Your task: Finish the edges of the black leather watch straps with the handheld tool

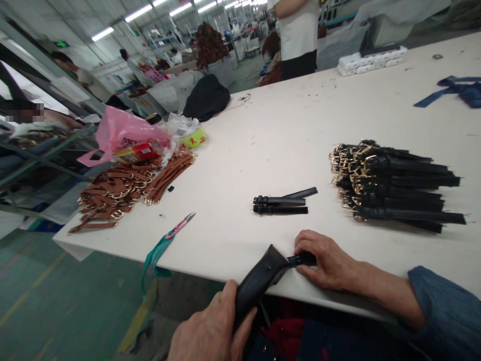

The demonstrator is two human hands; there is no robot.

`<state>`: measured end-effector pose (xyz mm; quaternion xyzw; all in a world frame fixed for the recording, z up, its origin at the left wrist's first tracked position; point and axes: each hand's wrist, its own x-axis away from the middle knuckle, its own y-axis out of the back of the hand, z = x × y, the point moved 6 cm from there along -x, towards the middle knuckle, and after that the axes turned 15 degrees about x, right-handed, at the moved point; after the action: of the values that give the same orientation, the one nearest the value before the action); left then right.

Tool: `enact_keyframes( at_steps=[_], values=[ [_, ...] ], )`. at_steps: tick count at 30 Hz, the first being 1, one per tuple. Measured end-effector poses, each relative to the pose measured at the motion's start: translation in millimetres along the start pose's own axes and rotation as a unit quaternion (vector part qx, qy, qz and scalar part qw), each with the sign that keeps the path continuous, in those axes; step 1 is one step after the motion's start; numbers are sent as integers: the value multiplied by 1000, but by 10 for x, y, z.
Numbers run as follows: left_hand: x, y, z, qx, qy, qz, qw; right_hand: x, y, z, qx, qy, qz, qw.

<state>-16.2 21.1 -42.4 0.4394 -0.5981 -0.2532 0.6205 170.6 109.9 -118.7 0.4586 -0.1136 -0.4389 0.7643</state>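
White bench (pixel 285 130) fills my view, with black straps (pixel 394 185) piled at right and brown ones (pixel 124 190) at left. My left hand (pixel 210 331) grips a black tool (pixel 259 281) at the near edge; my right hand (pixel 323 260) pins a black strap (pixel 302 259) against its tip.

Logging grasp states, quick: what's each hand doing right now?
Left hand: closed around the black tool.
Right hand: pressing a black strap onto the table, fingers curled.
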Motion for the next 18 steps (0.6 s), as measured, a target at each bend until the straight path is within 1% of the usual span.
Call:
enact_keyframes(
  at_steps=[3,6,9,11,13,16,18],
  values=[
    [-58,68,-145,-4,-41,-43,998,0,5,-7,4,-5,3,1000],
    [-126,113,-186,3,-57,-70,996,-6,17,-10,6,-9,-2,1000],
    [-178,146,-126,22,-59,-92,994,-11,22,-4,-6,-5,-7,1000],
    [-176,160,-30,24,-41,-102,994,-12,20,-5,-13,-5,-7,1000],
    [-138,147,77,33,-21,-87,995,-13,15,-11,-17,-10,-4,1000],
    [-45,82,197,45,-1,-30,999,-18,18,-11,-19,-17,-6,1000],
    [-2,36,218,38,4,4,999,-22,24,-8,-21,-20,-7,1000]
  ],
)
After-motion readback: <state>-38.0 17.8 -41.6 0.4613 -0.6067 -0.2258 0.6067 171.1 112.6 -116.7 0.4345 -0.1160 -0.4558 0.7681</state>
